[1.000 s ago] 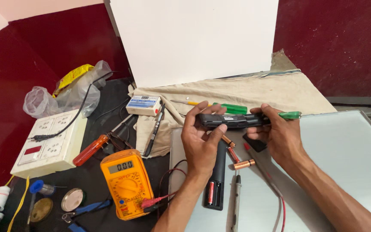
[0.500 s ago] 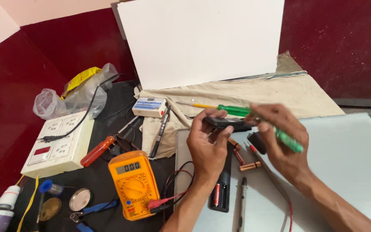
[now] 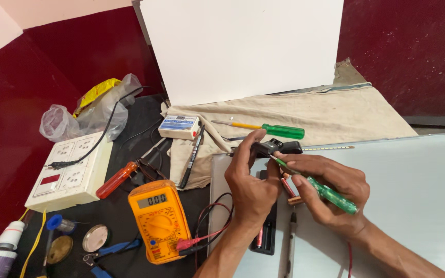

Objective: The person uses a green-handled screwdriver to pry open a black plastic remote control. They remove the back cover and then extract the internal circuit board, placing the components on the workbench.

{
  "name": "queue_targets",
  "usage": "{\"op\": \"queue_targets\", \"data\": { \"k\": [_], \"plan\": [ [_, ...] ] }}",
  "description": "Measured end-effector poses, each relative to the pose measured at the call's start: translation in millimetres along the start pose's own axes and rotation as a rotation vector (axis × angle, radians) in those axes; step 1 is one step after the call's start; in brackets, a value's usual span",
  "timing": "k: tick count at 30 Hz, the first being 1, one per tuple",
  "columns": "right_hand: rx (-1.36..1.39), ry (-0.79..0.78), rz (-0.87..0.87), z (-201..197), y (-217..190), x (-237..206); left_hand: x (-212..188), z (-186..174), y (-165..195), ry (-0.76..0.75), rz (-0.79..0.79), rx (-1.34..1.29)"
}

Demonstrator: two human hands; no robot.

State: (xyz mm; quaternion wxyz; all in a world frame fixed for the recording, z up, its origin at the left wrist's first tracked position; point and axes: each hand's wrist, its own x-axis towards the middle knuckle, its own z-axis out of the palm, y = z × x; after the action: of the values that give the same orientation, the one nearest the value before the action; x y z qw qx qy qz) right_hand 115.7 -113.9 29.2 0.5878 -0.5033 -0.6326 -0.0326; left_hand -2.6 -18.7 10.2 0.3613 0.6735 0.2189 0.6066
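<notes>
Head camera: the left hand is gripping a small black device by its near end, fingers curled around it, while the right hand is closing around a green-handled screwdriver and pressing its tip against the device's underside. The device is being held just above the near-left corner of a pale glass panel, dark, narrow and matte. Left of the panel an orange multimeter is lying face up. Beyond the panel a second green screwdriver is resting on beige cloth. The left hand is hiding much of the device; its shape is hard to make out.
</notes>
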Motion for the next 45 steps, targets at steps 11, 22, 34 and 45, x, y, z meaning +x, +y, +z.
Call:
{"op": "queue_targets", "data": {
  "k": [11,22,34,45],
  "plan": [
    [0.176,0.072,0.139,-2,9,-1,2,-4,8,0.059,0.285,0.405],
    [0.026,0.087,0.046,-5,8,3,2,-5,9,0.025,0.329,0.501],
    [-0.011,0.045,0.022,-14,9,8,4,-6,12,-0.044,0.335,0.524],
    [-0.147,0.022,0.275,-14,17,12,6,-2,5,-0.122,0.398,0.578]
  ]
}}
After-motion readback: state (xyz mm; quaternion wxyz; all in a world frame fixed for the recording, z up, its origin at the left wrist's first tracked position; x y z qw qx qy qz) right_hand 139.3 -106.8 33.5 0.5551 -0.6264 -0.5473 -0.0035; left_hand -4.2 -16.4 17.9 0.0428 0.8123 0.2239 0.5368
